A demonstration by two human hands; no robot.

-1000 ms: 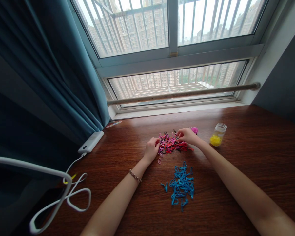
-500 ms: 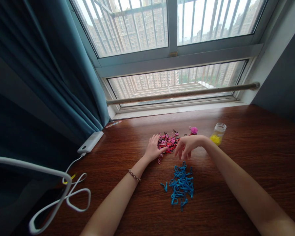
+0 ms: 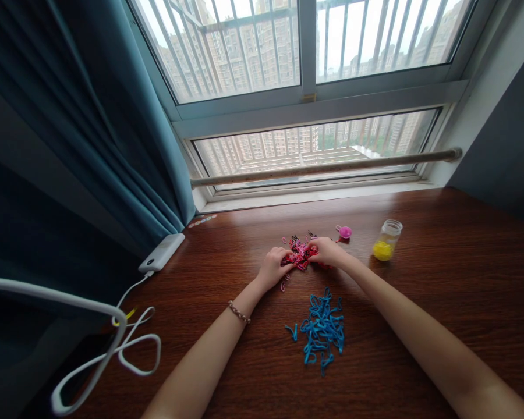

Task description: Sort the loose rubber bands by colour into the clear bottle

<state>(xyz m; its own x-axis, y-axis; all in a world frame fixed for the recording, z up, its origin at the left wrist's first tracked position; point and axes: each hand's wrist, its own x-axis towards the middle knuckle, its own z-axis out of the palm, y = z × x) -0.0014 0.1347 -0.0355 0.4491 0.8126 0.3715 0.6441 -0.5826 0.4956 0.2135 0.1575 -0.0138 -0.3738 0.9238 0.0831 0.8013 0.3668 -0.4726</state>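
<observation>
On the brown wooden table lies a heap of small pink, red and dark rubber bands (image 3: 301, 255). My left hand (image 3: 273, 266) is curled over the heap's left edge, fingers bent round some bands and thumb pointing inward. From the right, my right hand (image 3: 327, 252) reaches into the same heap with its fingers closed on bands; its fingertips are partly hidden among them. Nearer to me is a separate heap of blue rubber bands (image 3: 324, 327), touched by neither hand. A few pink bands (image 3: 283, 286) lie loose beside my left hand.
A clear jar (image 3: 388, 240) with yellow bands inside stands open to the right. Behind my right hand is a small pink round item (image 3: 344, 233). At left are a white power bank (image 3: 161, 254), its white cable (image 3: 142, 361) and a blue curtain (image 3: 126, 128). The window (image 3: 314, 145) borders the table's back.
My right hand has moved from above the gap between the heaps back into the pink and red heap. My left hand's outstretched fingers have curled over the bands.
</observation>
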